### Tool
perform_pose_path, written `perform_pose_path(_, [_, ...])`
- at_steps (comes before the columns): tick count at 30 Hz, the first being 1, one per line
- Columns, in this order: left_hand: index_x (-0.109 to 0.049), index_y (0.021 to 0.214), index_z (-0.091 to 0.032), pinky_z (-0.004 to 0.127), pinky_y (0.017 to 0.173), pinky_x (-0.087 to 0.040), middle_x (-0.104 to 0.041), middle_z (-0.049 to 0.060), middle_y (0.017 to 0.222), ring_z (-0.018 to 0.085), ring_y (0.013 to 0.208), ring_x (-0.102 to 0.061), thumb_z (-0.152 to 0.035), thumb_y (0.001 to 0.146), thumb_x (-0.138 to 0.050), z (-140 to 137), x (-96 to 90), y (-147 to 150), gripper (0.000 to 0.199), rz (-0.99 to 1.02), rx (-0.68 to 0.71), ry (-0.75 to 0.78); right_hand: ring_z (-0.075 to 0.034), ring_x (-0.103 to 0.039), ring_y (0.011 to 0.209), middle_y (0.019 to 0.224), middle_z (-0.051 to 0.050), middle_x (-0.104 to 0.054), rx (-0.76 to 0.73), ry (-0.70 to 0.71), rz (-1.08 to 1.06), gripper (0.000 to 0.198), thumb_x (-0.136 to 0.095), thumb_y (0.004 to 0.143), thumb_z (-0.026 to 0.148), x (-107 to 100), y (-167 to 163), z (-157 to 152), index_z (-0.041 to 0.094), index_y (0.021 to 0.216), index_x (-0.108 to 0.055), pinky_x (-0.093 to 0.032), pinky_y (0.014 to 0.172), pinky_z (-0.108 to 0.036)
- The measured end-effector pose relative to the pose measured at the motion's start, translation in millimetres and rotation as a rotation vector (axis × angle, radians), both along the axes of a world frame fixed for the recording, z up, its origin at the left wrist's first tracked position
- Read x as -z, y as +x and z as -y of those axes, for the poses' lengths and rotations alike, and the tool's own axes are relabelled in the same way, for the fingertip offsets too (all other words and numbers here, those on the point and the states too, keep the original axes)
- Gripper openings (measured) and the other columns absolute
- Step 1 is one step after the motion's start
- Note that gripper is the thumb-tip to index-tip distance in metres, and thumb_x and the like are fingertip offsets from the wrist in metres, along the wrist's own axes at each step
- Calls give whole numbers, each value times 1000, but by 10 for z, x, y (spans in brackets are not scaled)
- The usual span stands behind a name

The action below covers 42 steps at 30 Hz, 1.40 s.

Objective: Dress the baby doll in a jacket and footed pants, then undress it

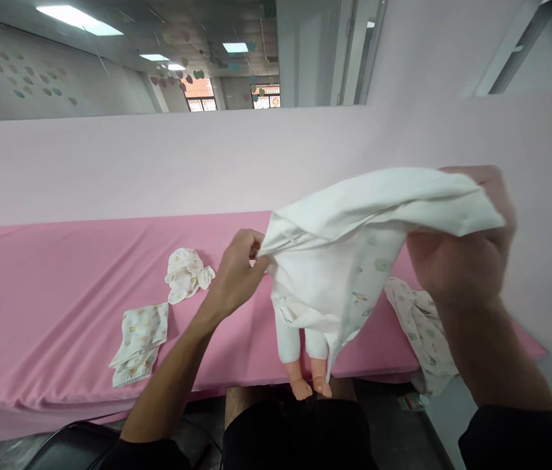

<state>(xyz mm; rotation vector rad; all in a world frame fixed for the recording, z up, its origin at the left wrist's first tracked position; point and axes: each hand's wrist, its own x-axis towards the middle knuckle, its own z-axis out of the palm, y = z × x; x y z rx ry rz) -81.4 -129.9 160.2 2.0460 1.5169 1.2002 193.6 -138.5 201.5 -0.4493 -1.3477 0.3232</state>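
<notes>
Between my two hands stretches a white cloth (322, 261) with a pale green strip of small printed figures. My left hand (241, 264) pinches its left edge between thumb and fingers. Raised higher, my right hand (466, 241) grips the other end, partly covered by the fabric and slightly blurred. Below the cloth lies a baby doll (300, 382), its bare feet at the table's front edge and its legs in white leggings (288, 339). The cloth hides the doll's upper body and head.
Pink fabric (61, 281) covers the table. A crumpled printed baby cloth (185, 274) and a folded printed cloth (139, 339) lie on the left. Another printed cloth (427, 326) hangs over the right front edge. A mirror (124, 65) runs along the wall behind.
</notes>
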Motion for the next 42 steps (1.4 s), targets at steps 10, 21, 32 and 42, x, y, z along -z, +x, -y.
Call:
perform_pose_path(10, [-63,107,-26,32,73,-44,-65,1,95,17,83,-58,-37,96,-51,243,-386,-403,19,-154,-197,230,-26,-66,93,107,-12,-69,96,-619,276,21,-68,86,29,610,583,28,24,107,-67,-51,73,-38])
perform_pose_path(21, [-64,107,-20,25,57,-34,-65,-1,75,10,59,-53,-26,103,-45,768,-93,-223,20,-647,397,337,-30,-45,142,159,-10,-41,-318,-631,1085,79,-69,89,50,884,161,418,35,157,-31,-48,110,-48])
perform_pose_path(32, [-59,113,-23,27,70,-45,-69,-2,84,13,70,-62,-31,103,-47,1331,-10,-495,18,-701,362,245,-17,-56,95,103,-4,-58,-665,-524,1074,31,-71,87,50,1000,-500,611,21,89,-61,-49,81,-31])
perform_pose_path(42, [-66,101,-23,28,79,-45,-67,1,90,17,87,-62,-46,99,-51,1182,99,-849,27,-676,220,-114,-11,-44,62,74,2,-52,-470,-649,898,33,-63,94,40,847,-310,587,21,74,-45,-35,55,-26])
